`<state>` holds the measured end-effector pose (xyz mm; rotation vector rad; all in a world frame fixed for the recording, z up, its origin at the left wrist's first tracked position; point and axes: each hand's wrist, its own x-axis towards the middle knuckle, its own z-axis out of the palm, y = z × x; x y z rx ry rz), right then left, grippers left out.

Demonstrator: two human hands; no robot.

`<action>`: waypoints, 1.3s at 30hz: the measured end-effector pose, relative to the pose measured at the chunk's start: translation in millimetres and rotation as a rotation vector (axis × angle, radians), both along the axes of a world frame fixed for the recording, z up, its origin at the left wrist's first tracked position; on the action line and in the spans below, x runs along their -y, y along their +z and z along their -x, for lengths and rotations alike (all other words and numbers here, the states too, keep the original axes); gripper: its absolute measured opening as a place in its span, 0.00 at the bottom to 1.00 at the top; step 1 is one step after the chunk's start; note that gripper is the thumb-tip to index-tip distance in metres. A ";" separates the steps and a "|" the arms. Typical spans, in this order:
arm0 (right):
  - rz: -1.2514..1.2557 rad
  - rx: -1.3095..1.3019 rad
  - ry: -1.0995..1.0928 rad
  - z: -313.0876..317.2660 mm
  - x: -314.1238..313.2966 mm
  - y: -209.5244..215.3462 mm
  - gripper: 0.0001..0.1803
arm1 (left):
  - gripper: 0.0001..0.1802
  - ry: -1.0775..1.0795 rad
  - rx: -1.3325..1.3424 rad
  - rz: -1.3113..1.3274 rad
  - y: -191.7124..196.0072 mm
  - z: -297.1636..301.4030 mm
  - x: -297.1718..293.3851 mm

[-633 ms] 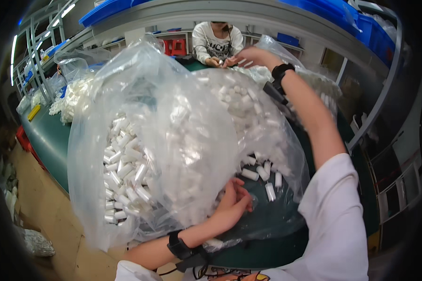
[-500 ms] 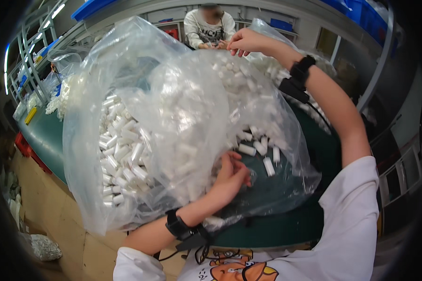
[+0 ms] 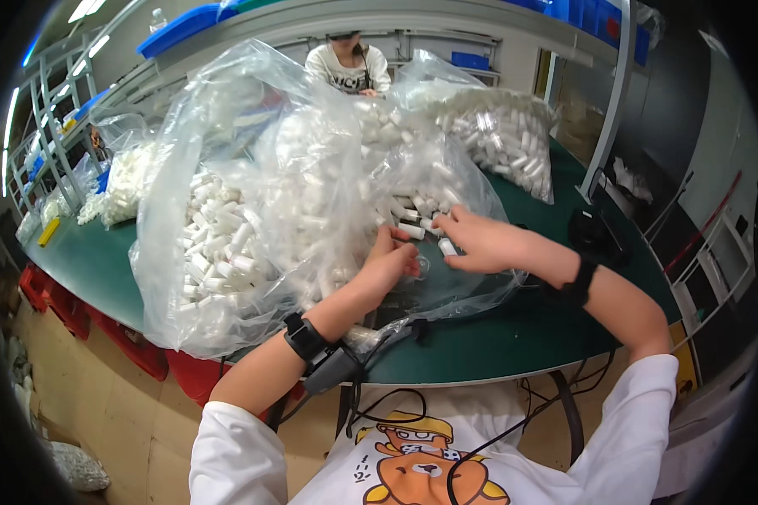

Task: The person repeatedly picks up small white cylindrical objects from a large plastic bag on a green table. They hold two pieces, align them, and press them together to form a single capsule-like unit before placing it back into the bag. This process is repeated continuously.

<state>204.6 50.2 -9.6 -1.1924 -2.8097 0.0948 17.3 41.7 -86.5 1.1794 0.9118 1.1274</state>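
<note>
Two large clear plastic bags full of white plastic cylinders lie together on the green table (image 3: 480, 353); the bulk of the left heap (image 3: 215, 240) shows through cloudy film. At the near right bag, my left hand (image 3: 387, 261) has its fingers curled, with a small clear, shiny bit by the fingertips that I cannot make out. My right hand (image 3: 484, 242) reaches in from the right, thumb and fingers apart around a loose white cylinder (image 3: 447, 247). Several more cylinders (image 3: 411, 230) lie between the two hands.
Another clear bag of white cylinders (image 3: 509, 139) stands at the far right, and one (image 3: 130, 181) at the far left. A person (image 3: 345, 67) sits across the table. A black device (image 3: 594, 231) lies near the right edge; red stools (image 3: 139, 341) stand below.
My right hand has come down from above the bags' far side to the loose cylinders. My left hand stays by the bag's near side. The head view has shifted.
</note>
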 end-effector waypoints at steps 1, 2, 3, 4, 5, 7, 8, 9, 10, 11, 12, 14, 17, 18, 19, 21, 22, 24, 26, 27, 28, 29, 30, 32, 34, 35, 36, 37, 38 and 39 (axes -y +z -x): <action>0.015 0.003 -0.034 3.4 -4.0 -9.7 0.21 | 0.17 -0.010 0.002 -0.030 -1.4 0.1 1.4; 0.030 0.001 -0.077 6.0 -10.5 -17.7 0.21 | 0.17 -0.020 -0.005 -0.041 -0.3 -1.3 0.4; 0.055 0.002 -0.115 9.1 -16.7 -25.0 0.20 | 0.17 -0.026 -0.009 -0.042 -1.2 -2.4 1.4; 0.048 0.006 -0.136 11.0 -23.2 -30.1 0.19 | 0.17 -0.033 -0.012 -0.044 -0.4 -2.7 1.2; 0.049 0.016 -0.151 12.5 -27.6 -35.6 0.19 | 0.17 -0.028 -0.001 -0.036 -1.0 -2.0 2.8; 0.037 0.021 -0.159 10.0 -34.7 -42.6 0.18 | 0.16 -0.010 -0.020 -0.035 1.4 -3.2 3.1; 0.028 0.018 -0.150 6.5 -35.1 -45.6 0.17 | 0.16 -0.002 -0.028 -0.030 1.1 -3.5 3.6; 0.019 0.015 -0.144 3.1 -35.3 -48.1 0.17 | 0.16 -0.010 -0.031 -0.032 1.0 -2.8 3.4; -0.018 -0.059 -0.112 0.1 -35.8 -49.8 0.16 | 0.16 -0.019 -0.033 -0.035 1.2 -1.9 2.4; -0.055 -0.135 -0.081 -2.2 -34.9 -49.5 0.14 | 0.16 -0.029 -0.037 -0.037 0.9 -1.5 2.0; -0.093 -0.210 -0.052 -3.8 -34.1 -48.5 0.13 | 0.15 -0.040 -0.029 -0.030 0.2 -1.2 1.8; -0.072 -0.336 -0.025 -5.0 -31.0 -43.5 0.14 | 0.14 -0.059 -0.011 -0.019 -1.0 0.0 1.7; -0.046 -0.399 -0.080 5.1 -28.0 -38.3 0.19 | 0.13 -0.091 -0.002 -0.034 -2.0 1.6 0.3; -0.023 -0.370 -0.123 9.7 -28.5 -36.7 0.20 | 0.12 -0.087 -0.009 -0.032 -1.4 1.4 0.7; 0.000 -0.340 -0.166 14.6 -29.3 -35.3 0.22 | 0.12 -0.082 -0.015 -0.030 -0.3 1.1 2.1; 0.061 -0.290 -0.214 27.4 -36.7 -32.7 0.24 | 0.12 -0.077 -0.033 -0.021 1.4 0.7 2.3; 0.092 -0.265 -0.237 30.1 -39.8 -34.0 0.24 | 0.12 -0.077 -0.042 -0.017 1.7 0.4 2.0; 0.025 -0.289 -0.255 31.2 -55.0 -51.2 0.23 | 0.12 -0.080 -0.044 -0.025 0.6 1.1 0.0; -0.047 -0.320 -0.254 29.3 -65.4 -63.4 0.21 | 0.13 -0.086 -0.033 -0.042 -1.5 0.4 -0.9; -0.085 -0.340 -0.244 27.8 -67.8 -66.7 0.20 | 0.13 -0.085 -0.038 -0.039 -1.0 0.2 -1.0; -0.122 -0.359 -0.236 25.9 -70.4 -69.9 0.20 | 0.13 -0.085 -0.043 -0.036 0.4 -0.1 -0.4; -0.117 -0.357 -0.232 26.6 -68.1 -67.1 0.19 | 0.13 -0.081 -0.046 -0.031 1.2 -0.2 1.2; -0.111 -0.356 -0.229 26.0 -66.1 -63.5 0.18 | 0.12 -0.075 -0.052 -0.027 1.9 -0.3 2.5; -0.128 -0.388 -0.207 23.8 -60.5 -55.7 0.17 | 0.11 -0.066 -0.063 -0.018 2.6 -0.8 4.1; -0.171 -0.455 -0.168 20.6 -52.3 -46.6 0.16 | 0.11 -0.080 0.001 0.020 3.5 0.0 0.9; -0.184 -0.528 -0.144 22.0 -44.3 -41.5 0.16 | 0.12 -0.080 0.035 0.041 3.7 1.1 0.5; -0.198 -0.601 -0.124 25.3 -33.7 -36.0 0.15 | 0.13 -0.080 0.099 0.065 4.1 2.2 -0.3; -0.211 -0.675 -0.103 28.5 -23.3 -31.0 0.15 | 0.13 -0.079 0.163 0.088 4.7 3.4 -1.0; -0.166 -0.702 -0.092 30.2 -11.9 -24.9 0.14 | 0.14 -0.080 0.225 0.108 6.5 3.1 -0.7; -0.119 -0.728 -0.081 32.3 -1.8 -19.9 0.14 | 0.15 -0.066 0.258 0.062 7.5 2.7 -0.9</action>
